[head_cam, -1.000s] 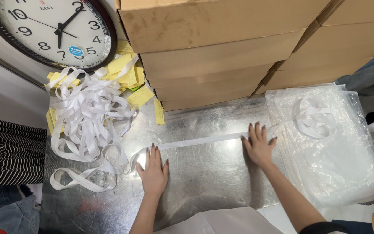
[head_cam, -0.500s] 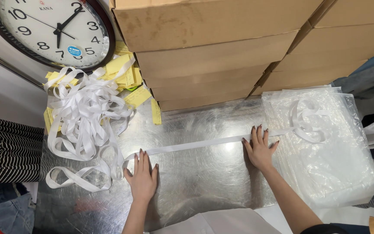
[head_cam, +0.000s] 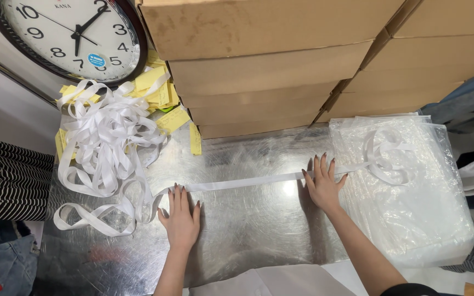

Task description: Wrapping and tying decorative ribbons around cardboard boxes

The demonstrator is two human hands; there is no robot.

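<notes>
A white ribbon (head_cam: 248, 181) lies stretched flat across the shiny metal table (head_cam: 248, 235). My left hand (head_cam: 181, 217) rests palm down with fingertips on the ribbon's left part, fingers spread. My right hand (head_cam: 322, 184) presses flat on the ribbon further right, fingers apart. Left of my left hand the ribbon runs into a loose tangle of white ribbon (head_cam: 105, 148). Right of my right hand it ends in a coiled loop (head_cam: 385, 156) lying on a stack of clear plastic bags (head_cam: 412, 208).
Stacked cardboard boxes (head_cam: 270, 71) stand along the back. A round wall clock (head_cam: 72, 35) leans at the back left above yellow paper slips (head_cam: 160, 104). Striped cloth (head_cam: 6, 181) lies at the left edge. White fabric (head_cam: 270, 280) lies at the table's front.
My left hand slid a little left along the ribbon; my right hand stayed where it was. The ribbon lies straighter between them.
</notes>
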